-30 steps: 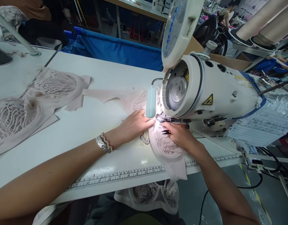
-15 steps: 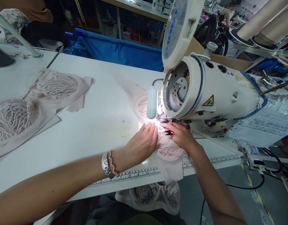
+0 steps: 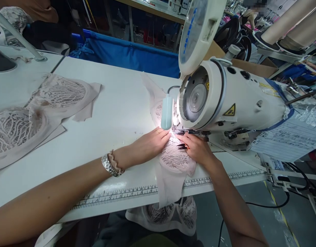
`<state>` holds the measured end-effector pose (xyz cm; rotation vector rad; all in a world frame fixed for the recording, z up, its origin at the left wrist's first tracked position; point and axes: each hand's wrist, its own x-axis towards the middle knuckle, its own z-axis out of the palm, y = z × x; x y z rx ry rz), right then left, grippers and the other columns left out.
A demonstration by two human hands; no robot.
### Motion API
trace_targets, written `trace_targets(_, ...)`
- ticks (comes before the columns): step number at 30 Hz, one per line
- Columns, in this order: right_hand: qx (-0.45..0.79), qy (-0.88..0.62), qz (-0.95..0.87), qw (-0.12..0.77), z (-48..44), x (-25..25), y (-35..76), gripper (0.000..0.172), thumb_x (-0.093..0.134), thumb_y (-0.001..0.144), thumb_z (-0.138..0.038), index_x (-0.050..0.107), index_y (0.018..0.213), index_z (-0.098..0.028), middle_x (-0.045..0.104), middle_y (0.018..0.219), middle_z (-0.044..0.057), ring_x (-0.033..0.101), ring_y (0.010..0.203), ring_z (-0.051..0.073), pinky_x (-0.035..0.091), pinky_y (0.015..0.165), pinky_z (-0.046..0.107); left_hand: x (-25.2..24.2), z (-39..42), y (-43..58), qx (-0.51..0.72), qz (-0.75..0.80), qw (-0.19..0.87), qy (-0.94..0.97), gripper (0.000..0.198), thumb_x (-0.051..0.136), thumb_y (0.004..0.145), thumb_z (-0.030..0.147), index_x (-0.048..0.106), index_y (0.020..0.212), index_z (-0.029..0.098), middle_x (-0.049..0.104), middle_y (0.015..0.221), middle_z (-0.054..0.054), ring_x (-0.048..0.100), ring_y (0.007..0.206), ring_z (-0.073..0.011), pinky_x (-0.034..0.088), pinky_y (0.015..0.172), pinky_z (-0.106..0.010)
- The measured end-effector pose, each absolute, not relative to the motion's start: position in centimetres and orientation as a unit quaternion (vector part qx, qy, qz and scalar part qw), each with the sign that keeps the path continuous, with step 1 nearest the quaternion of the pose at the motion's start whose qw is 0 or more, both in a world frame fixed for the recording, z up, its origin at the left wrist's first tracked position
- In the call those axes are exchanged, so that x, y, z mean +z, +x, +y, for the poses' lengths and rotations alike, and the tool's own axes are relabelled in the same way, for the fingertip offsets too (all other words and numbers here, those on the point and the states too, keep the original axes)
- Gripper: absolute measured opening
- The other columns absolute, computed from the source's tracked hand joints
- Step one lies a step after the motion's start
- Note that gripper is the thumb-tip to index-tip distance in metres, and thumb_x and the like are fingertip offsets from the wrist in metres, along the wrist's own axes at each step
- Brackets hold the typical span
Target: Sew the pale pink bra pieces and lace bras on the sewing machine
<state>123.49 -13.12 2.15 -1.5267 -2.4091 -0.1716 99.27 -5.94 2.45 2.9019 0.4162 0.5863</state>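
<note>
A pale pink lace bra (image 3: 174, 159) lies under the needle area of the white sewing machine (image 3: 240, 99). Its lower band hangs over the table's front edge, and its far end spreads behind the lamp. My left hand (image 3: 153, 142) rests flat on the left side of the lace, fingers stretched toward the needle. On the other side, my right hand (image 3: 197, 147) keeps a pair of thread snips (image 3: 182, 146) in its curled fingers, dark blades pointing left. Its fingertips press the lace beside the presser foot. Bright light hides the stitching point itself.
A small lamp (image 3: 167, 112) hangs beside the needle. Another lace bra (image 3: 62, 94) lies at the table's left, and one more (image 3: 160, 214) rests on my lap. A printed ruler (image 3: 137, 193) runs along the front edge. Behind the table is a blue cloth bin (image 3: 132, 56).
My left hand has shifted left and flattened. The bra has turned, its near end swinging left and its far end right. The machine's round inner part now looks blurred, as if spinning.
</note>
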Motion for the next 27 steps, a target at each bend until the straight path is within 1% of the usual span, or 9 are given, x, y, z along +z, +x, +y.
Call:
trace_targets(3,-0.066,-0.537,-0.831,0.132,-13.2,2.1,123.4,0.048,0.044,0.088,-0.002,0.069,0.123,-0.023,0.072,0.09,0.004,0.065,0.082,0.018,0.055,0.071,0.028,3.1,-5.2,98.9,0.181,0.122,0.084,0.972,0.038,0.022,0.104,0.008,0.059,0.112,0.01,0.068,0.107,-0.014,0.062,0.09,-0.0195,0.053,0.085,-0.036)
trace_targets(6,-0.081,-0.535,-0.834,0.11,-13.2,2.1,123.4,0.053,0.045,0.083,0.001,0.069,0.124,-0.022,0.07,0.088,0.004,0.063,0.08,0.018,0.052,0.071,0.027,3.7,-4.6,98.7,0.165,0.116,0.082,0.976,0.041,0.021,0.101,0.003,0.058,0.117,0.01,0.068,0.107,-0.013,0.061,0.083,-0.0176,0.051,0.084,-0.035)
trace_targets(13,-0.078,-0.549,-0.824,0.113,-13.2,2.1,123.1,0.052,0.043,0.082,0.002,0.072,0.117,-0.024,0.067,0.082,0.002,0.06,0.076,0.016,0.048,0.068,0.025,3.7,-4.0,98.9,0.165,0.128,0.053,0.977,0.048,0.027,0.093,-0.007,0.06,0.122,0.011,0.071,0.107,-0.011,0.065,0.09,-0.02,0.052,0.087,-0.042)
trace_targets(16,-0.066,-0.548,-0.822,0.139,-13.1,1.6,123.3,0.055,0.04,0.081,0.004,0.073,0.115,-0.026,0.065,0.079,0.002,0.06,0.075,0.016,0.049,0.067,0.026,3.1,-5.8,99.7,0.174,0.185,0.075,0.964,0.046,0.027,0.095,-0.004,0.062,0.119,0.012,0.069,0.113,-0.013,0.065,0.087,-0.019,0.055,0.081,-0.041)
trace_targets(18,-0.066,-0.543,-0.823,0.153,-13.0,1.4,123.4,0.056,0.039,0.082,0.004,0.073,0.114,-0.026,0.066,0.078,0.002,0.06,0.074,0.017,0.049,0.066,0.026,2.4,-7.5,100.3,0.188,0.195,0.106,0.957,0.041,0.028,0.098,0.001,0.061,0.121,0.011,0.066,0.12,-0.014,0.064,0.097,-0.0195,0.057,0.085,-0.039)
trace_targets(20,-0.072,-0.535,-0.827,0.158,-13.0,1.3,123.4,0.053,0.04,0.083,0.003,0.073,0.113,-0.026,0.069,0.085,0.003,0.062,0.078,0.017,0.05,0.068,0.028,1.7,-8.8,100.6,0.204,0.186,0.122,0.953,0.035,0.035,0.098,0.004,0.058,0.125,0.009,0.062,0.126,-0.016,0.06,0.115,-0.0233,0.055,0.097,-0.043)
trace_targets(22,-0.075,-0.521,-0.835,0.162,-13.0,1.6,123.4,0.045,0.043,0.087,0.0,0.073,0.109,-0.025,0.072,0.101,0.004,0.064,0.088,0.019,0.051,0.074,0.03,1.3,-9.2,100.6,0.211,0.173,0.129,0.953,0.032,0.039,0.098,0.004,0.058,0.123,0.009,0.059,0.131,-0.017,0.053,0.126,-0.0264,0.049,0.106,-0.049)
trace_targets(25,-0.068,-0.478,-0.857,0.177,-13.1,2.1,123.2,0.033,0.046,0.093,-0.005,0.072,0.101,-0.023,0.071,0.121,0.004,0.063,0.106,0.022,0.05,0.086,0.035,1.7,-8.6,100.2,0.202,0.144,0.158,0.956,0.03,0.037,0.099,0.003,0.062,0.112,0.012,0.061,0.129,-0.015,0.053,0.125,-0.0239,0.048,0.105,-0.047)
trace_targets(27,-0.066,-0.456,-0.868,0.182,-13.1,2.3,123.2,0.031,0.046,0.094,-0.004,0.071,0.095,-0.022,0.072,0.121,0.003,0.062,0.11,0.023,0.048,0.09,0.036,2.5,-7.9,100.0,0.191,0.13,0.185,0.955,0.03,0.035,0.102,0.005,0.063,0.108,0.014,0.064,0.122,-0.012,0.056,0.117,-0.0206,0.05,0.101,-0.043)
